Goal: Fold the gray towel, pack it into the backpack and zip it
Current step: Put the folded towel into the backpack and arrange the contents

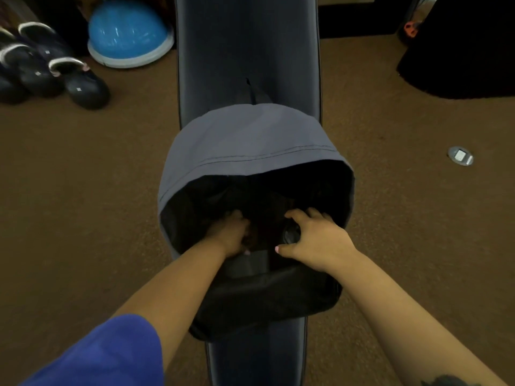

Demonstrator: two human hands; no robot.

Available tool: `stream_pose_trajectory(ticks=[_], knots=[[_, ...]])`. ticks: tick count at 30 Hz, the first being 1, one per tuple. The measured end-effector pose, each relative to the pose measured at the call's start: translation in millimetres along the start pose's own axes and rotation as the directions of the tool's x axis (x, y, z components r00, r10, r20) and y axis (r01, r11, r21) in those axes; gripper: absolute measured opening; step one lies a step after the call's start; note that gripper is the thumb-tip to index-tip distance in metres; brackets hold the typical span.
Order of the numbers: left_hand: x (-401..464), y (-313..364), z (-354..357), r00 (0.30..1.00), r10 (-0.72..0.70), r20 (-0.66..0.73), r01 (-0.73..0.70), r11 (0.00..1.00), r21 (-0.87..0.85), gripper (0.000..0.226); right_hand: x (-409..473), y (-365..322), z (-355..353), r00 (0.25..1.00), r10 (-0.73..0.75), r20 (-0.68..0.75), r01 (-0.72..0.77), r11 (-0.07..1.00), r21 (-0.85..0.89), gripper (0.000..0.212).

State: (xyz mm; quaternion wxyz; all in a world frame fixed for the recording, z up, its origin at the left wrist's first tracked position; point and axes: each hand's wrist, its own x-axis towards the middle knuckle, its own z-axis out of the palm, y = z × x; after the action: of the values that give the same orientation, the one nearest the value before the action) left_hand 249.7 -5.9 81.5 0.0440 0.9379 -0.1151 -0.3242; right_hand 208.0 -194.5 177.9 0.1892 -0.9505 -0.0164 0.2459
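The backpack (264, 296) lies on a long dark padded bench (248, 51) and serves as the landmark here. Far to its left, on the brown carpet, sit several dark kettlebells (55, 76), and beyond them a blue half-dome balance trainer (128, 34). Closer in, the left hand (231, 235) reaches over the backpack's near edge into its dark mouth; its fingers curl downward into the opening, but what they hold is lost in shadow, so the grip cannot be told.

Draped over the far side of the backpack is the gray towel (245, 143), hanging like a hood above the open mouth, its stitched hem running across. It is not yet packed and shows no tidy fold. It looks thin, limp and light, likely to sag and slide rather than keep a shape, so it would best be taken at the hem or corners, pinched with both hands, then flattened before going in.

Just right of the opening's centre, the right hand (315, 238) clasps the backpack's dark inner edge, fingers curled around fabric beside a small round dark fitting. Well to the backpack's right, a small metal floor plate (460, 155) sits in the carpet, with a black mat (459, 65) beyond.
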Motion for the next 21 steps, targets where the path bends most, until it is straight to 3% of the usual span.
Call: stream_pose_trajectory(ticks=[2,4,9,15,21], knots=[[2,-6,-7,0.992,0.004,-0.130,-0.007,1.000,-0.022,0.037,1,1,-1,1.000,-0.002,-0.003,0.002,1.000,0.003,0.075],[2,-10,-7,0.980,0.016,-0.197,-0.009,0.999,0.039,0.038,3,1,-1,1.000,-0.004,0.000,0.004,1.000,0.006,0.075],[5,0,-2,0.983,-0.078,-0.166,0.094,0.992,0.087,0.044,4,0,1,1.000,-0.004,-0.011,0.004,1.000,-0.005,0.075],[9,3,-10,0.985,-0.066,-0.157,0.105,0.962,0.253,0.044,4,2,1,1.000,-0.003,-0.005,0.003,1.000,0.001,0.074],[-10,4,-24,0.993,-0.021,-0.119,0.035,0.992,0.118,0.035,2,2,-1,1.000,-0.001,0.002,0.001,1.000,0.018,0.073]])
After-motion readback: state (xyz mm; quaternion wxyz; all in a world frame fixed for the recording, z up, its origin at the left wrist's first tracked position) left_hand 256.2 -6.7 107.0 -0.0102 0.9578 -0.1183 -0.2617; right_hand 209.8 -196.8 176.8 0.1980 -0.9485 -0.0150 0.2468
